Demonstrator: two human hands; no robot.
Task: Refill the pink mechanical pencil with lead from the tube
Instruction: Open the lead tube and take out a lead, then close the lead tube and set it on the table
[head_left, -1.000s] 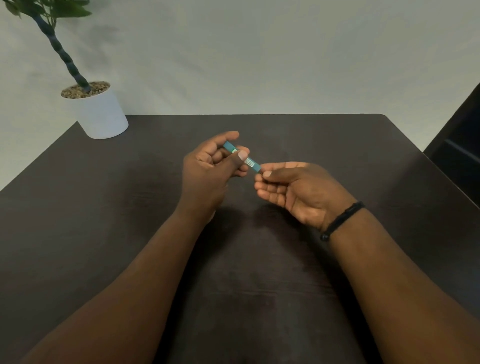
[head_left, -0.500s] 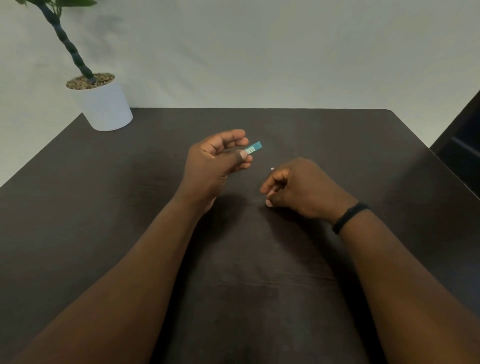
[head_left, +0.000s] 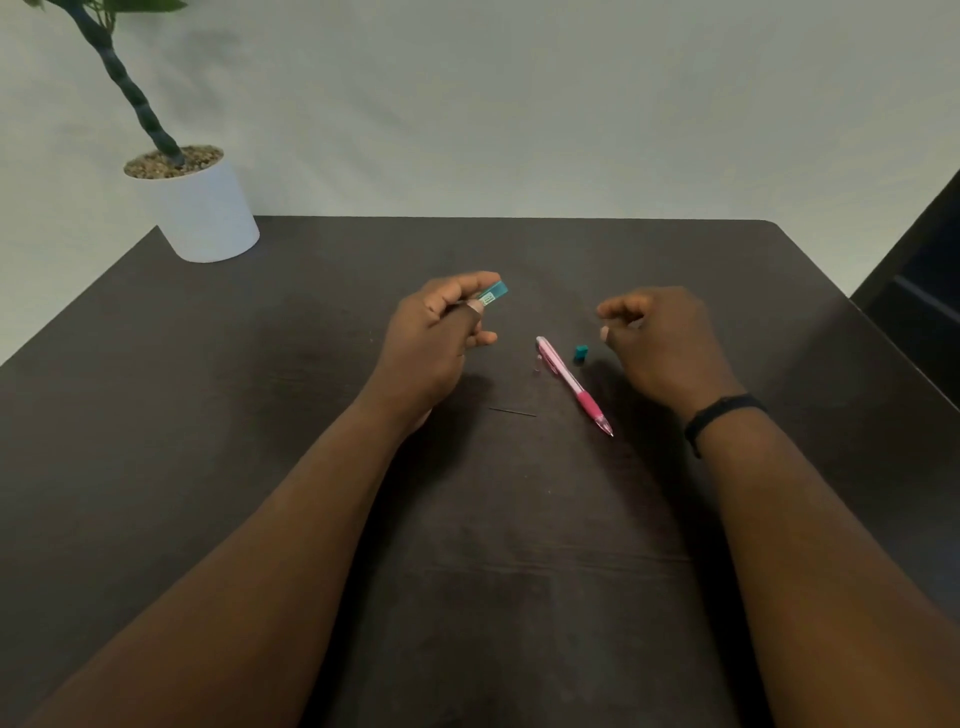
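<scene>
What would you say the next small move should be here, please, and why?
Probably the right hand, which is empty and hovering, should come down and pinch the loose lead lying on the table. The left hand holds the teal lead tube, its cap is off beside the pink pencil, and the pencil's small end piece seems already removed.

Dark wood table (head_left: 218, 395), plain pale wall (head_left: 519, 104), potted plant (head_left: 200, 208).
</scene>
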